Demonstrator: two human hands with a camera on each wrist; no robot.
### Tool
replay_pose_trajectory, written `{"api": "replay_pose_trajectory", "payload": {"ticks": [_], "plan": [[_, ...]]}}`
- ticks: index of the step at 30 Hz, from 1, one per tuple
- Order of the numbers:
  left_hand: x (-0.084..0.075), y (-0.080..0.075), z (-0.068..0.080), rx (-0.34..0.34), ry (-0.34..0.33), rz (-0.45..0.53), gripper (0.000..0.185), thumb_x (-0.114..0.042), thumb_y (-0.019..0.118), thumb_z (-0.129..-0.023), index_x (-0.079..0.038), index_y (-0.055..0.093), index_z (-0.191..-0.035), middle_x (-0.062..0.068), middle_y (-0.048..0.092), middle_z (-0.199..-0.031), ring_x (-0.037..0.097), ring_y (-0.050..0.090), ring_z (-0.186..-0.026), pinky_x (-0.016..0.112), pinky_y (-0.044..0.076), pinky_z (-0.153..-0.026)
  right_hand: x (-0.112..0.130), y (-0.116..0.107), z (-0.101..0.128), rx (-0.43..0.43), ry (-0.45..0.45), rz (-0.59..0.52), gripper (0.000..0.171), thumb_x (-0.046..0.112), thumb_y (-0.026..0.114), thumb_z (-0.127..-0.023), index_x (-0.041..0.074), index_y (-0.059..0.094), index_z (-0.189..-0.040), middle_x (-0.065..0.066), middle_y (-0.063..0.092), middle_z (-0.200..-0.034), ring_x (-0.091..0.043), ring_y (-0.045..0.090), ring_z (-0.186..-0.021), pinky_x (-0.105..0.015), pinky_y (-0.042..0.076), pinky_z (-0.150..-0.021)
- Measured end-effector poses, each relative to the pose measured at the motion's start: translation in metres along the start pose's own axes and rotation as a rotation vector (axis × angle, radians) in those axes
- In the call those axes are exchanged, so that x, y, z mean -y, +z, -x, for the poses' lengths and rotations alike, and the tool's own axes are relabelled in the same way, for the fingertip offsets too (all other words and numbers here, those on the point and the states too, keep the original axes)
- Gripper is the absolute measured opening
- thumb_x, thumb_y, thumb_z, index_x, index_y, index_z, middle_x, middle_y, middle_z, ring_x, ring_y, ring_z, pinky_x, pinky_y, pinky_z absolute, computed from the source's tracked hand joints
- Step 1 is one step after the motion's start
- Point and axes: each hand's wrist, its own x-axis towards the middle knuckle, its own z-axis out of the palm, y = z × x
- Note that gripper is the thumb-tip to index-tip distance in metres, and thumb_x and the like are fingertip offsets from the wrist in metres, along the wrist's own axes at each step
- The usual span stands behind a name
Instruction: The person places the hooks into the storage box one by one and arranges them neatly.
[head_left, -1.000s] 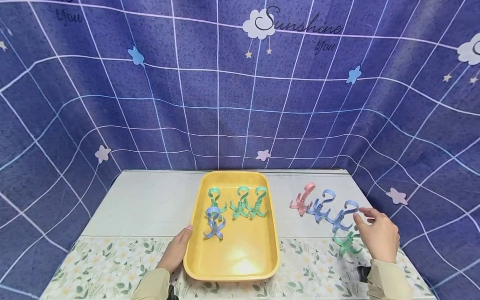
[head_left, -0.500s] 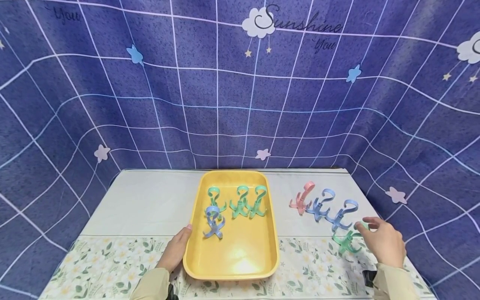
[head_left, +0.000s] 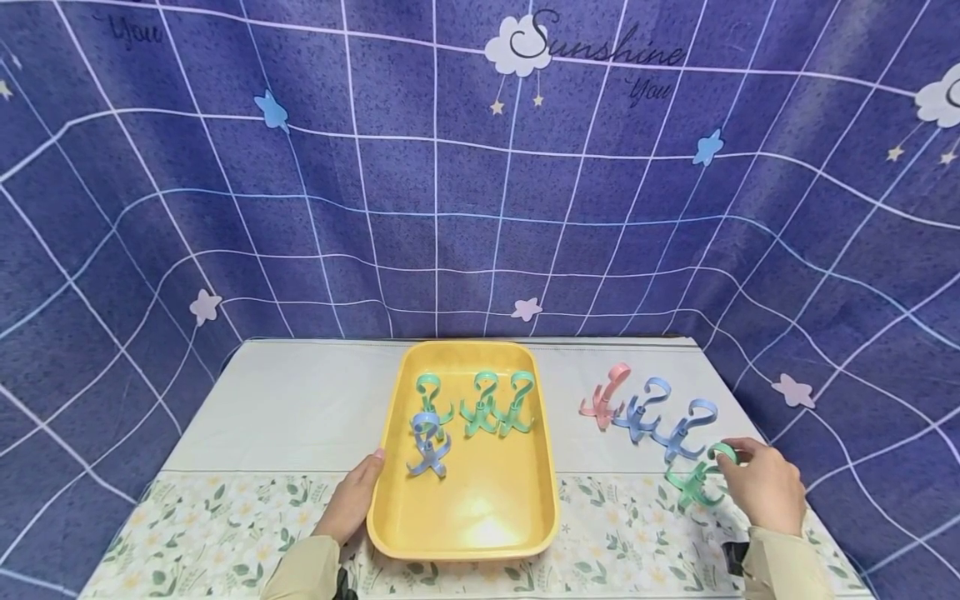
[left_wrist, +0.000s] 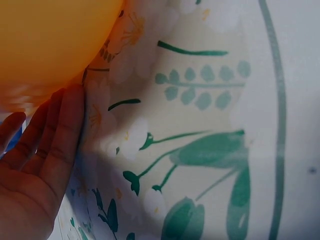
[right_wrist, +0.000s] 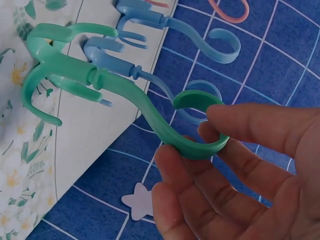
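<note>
In the head view, my right hand is at a green multi-prong hanging hook on the right side of the table. The right wrist view shows thumb and fingers pinching the curved loop of that green hook, its prongs pointing away from the hand. My left hand rests against the left side of a yellow tray. Seen from the left wrist, the fingers lie fairly straight and touch the tray's outer wall. Inside the tray stand several green hooks and one blue hook.
Beyond the gripped hook, two blue hooks and a pink hook form a slanting row on the table. A floral cloth covers the table's near part. A blue curtain with star prints hangs behind and at both sides.
My right hand has come from beside the nearer blue hook toward me, onto the green hook's loop, and its fingers have closed there. Left hand and tray have stayed in place.
</note>
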Motion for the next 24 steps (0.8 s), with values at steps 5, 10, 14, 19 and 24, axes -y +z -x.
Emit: {"api": "replay_pose_trajectory", "payload": {"ticks": [5,10,14,19,24], "plan": [[-0.001,0.0,0.001,-0.008,0.001,-0.007,0.088,-0.071,0.018,-0.103,-0.003,0.037,-0.156,0.02,0.056,-0.142,0.044,0.052,-0.132,0.062,0.033,-0.114,0.003,0.0,0.001,-0.018,-0.003,-0.005,0.031,0.017,0.066,-0.094,-0.003,0.069,-0.118,-0.028,0.07,-0.108,-0.057,0.059,-0.1,-0.064,0.049,-0.073],[-0.002,0.0,0.001,-0.004,-0.023,-0.001,0.09,-0.073,0.017,-0.101,-0.005,0.037,-0.156,0.017,0.061,-0.137,0.04,0.058,-0.125,0.062,0.038,-0.112,0.006,0.0,0.001,-0.023,0.004,0.0,0.03,0.017,0.066,-0.094,-0.003,0.069,-0.118,-0.027,0.07,-0.108,-0.058,0.06,-0.1,-0.064,0.049,-0.071],[-0.002,0.0,0.002,-0.009,-0.019,0.001,0.089,-0.073,0.018,-0.102,-0.005,0.037,-0.156,0.018,0.06,-0.137,0.041,0.057,-0.126,0.062,0.037,-0.112,0.007,0.0,0.002,-0.024,0.003,-0.001,0.03,0.017,0.066,-0.095,-0.002,0.069,-0.118,-0.026,0.07,-0.108,-0.058,0.06,-0.1,-0.065,0.049,-0.072],[-0.001,0.001,0.004,-0.022,0.004,-0.018,0.089,-0.072,0.018,-0.102,-0.005,0.031,-0.159,0.023,0.046,-0.152,0.049,0.04,-0.14,0.066,0.025,-0.116,0.009,0.0,0.001,-0.023,-0.001,-0.001,0.031,0.018,0.066,-0.096,-0.002,0.069,-0.119,-0.027,0.07,-0.11,-0.058,0.059,-0.102,-0.065,0.048,-0.073],[-0.001,0.001,0.006,-0.028,0.01,-0.017,0.089,-0.072,0.018,-0.102,-0.005,0.028,-0.16,0.024,0.042,-0.154,0.05,0.036,-0.142,0.066,0.022,-0.117,0.012,-0.001,0.002,-0.031,-0.044,0.003,0.031,0.019,0.066,-0.096,-0.001,0.069,-0.12,-0.025,0.071,-0.109,-0.056,0.061,-0.1,-0.063,0.049,-0.071]]}}
